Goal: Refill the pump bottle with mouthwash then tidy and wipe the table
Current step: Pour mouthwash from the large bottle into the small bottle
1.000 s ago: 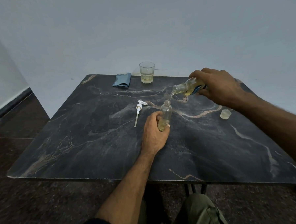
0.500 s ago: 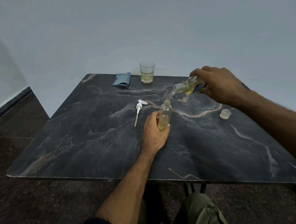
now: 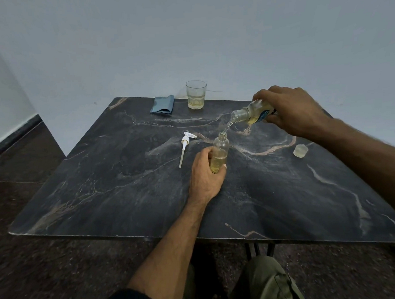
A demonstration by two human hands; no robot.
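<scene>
The left hand (image 3: pixel 204 174) grips the small clear pump bottle (image 3: pixel 219 154) upright near the middle of the marble table (image 3: pixel 102 188), while the right hand (image 3: pixel 290 110) holds the tilted mouthwash bottle (image 3: pixel 252 113), a thin stream falling into the narrow neck. Pouring well likely means keeping the tilt shallow, the spout close above the opening, and easing back before the shoulder fills. The pump head (image 3: pixel 186 142) lies just left, the cap (image 3: pixel 300 150) to the right.

Left hand (image 3: pixel 204 174) and right hand (image 3: pixel 290 110) both curled, gripping.
</scene>
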